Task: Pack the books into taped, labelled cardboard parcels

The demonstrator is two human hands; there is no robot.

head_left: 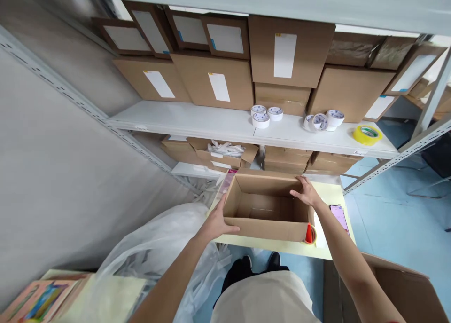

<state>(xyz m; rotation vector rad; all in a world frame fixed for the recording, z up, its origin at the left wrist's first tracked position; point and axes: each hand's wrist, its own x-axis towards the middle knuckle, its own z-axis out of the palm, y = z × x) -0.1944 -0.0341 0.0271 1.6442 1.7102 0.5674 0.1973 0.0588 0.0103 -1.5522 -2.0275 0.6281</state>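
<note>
An open-topped cardboard box rests on the pale yellow table, its inside facing up with nothing visible in it. My left hand grips the box's left end, thumb over the near wall and fingers along the side. At the far right corner, my right hand clasps the box, its thumb over the opening. A tape dispenser with a red part stands against the box's near right corner. Right of my right forearm, a phone with a lit screen lies on the table.
A metal shelf behind the table bears cardboard boxes, white tape rolls and a yellow tape roll. Clear plastic sheeting bulges at left. Another open carton stands on the floor at lower right.
</note>
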